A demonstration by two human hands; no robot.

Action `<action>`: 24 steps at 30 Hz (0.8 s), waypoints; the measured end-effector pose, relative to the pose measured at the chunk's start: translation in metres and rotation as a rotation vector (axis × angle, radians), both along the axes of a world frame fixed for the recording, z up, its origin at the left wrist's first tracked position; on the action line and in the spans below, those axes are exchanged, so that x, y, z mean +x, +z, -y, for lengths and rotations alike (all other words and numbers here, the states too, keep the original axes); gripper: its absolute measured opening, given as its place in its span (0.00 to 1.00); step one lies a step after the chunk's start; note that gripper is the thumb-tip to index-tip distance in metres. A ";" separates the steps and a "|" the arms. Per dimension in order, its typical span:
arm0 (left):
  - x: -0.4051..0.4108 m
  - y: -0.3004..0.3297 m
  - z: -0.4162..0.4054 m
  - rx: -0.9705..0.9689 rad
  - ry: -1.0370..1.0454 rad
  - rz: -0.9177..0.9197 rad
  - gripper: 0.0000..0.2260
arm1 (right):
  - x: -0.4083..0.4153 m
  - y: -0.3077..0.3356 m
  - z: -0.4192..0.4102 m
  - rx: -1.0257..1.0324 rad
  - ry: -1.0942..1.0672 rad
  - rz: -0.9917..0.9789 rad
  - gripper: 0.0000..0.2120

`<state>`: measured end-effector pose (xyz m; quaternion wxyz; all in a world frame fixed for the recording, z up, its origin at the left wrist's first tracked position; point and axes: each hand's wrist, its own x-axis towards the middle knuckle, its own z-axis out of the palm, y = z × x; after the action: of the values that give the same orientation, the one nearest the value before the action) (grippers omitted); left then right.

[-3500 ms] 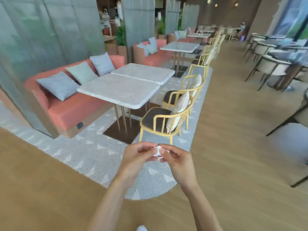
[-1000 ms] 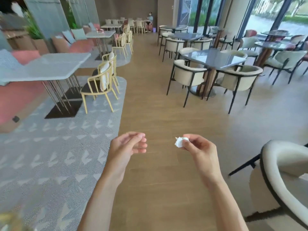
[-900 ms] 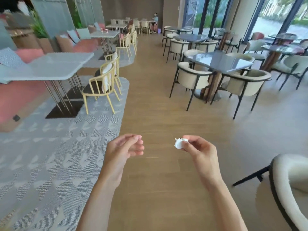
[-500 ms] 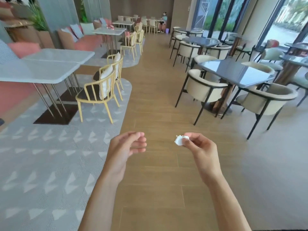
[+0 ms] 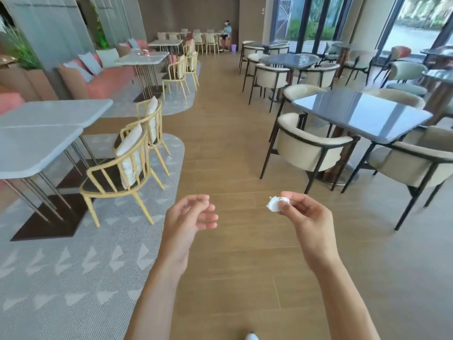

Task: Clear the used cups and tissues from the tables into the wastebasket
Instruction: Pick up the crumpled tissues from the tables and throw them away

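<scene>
While pinched between thumb and fingertips of the right hand (image 5: pixel 307 214), stayed up in the air over the wood floor (image 5: pixel 235 148): one small white crumpled tissue (image 5: pixel 273 204), poking out to the left of the fingers. Held nothing in the left hand (image 5: pixel 187 220), just beside it on the left; fingers loosely curled, thumb near the fingertips, palm turned inward. Hung well apart from each other, with bare floor showing between. Stretched out from the near edge on two bare forearms. Peeked in at the very near edge as a bit of white shoe (image 5: pixel 251 336).

Lay to the near left as a grey patterned rug (image 5: pixel 61 278). Stood on it: a pale marble table (image 5: pixel 36 146) with thin metal legs, and just to its right two yellow chairs (image 5: pixel 122 168) with white cushions leaning on their backs. Ran along the far left wall as a pink sofa (image 5: pixel 107 79) with pillows, behind another pale table (image 5: pixel 142 58).

Stood to the right: a dark shiny table (image 5: pixel 362 114) with cream round-backed chairs (image 5: pixel 306 146) around it, and more of the same farther back by tall windows (image 5: pixel 308 25). Sat far away at the end of the room: a person (image 5: pixel 226 33) at a table, with a small purple bin (image 5: pixel 234 47) on the floor near them, too small to tell more.
</scene>
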<state>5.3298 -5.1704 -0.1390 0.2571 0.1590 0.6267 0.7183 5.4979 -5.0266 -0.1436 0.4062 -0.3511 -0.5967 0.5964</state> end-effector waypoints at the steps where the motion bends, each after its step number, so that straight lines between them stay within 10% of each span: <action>1: -0.021 0.001 -0.027 0.001 0.010 0.005 0.05 | -0.023 -0.001 -0.028 -0.006 -0.008 -0.002 0.04; 24: -0.595 0.026 -0.405 0.047 0.060 -0.003 0.05 | -0.621 0.015 -0.415 0.006 0.139 0.116 0.04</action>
<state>4.7345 -4.7652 -0.1134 0.2307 0.1470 0.6146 0.7399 4.8764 -4.6113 -0.1290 0.3296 -0.3414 -0.6440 0.6000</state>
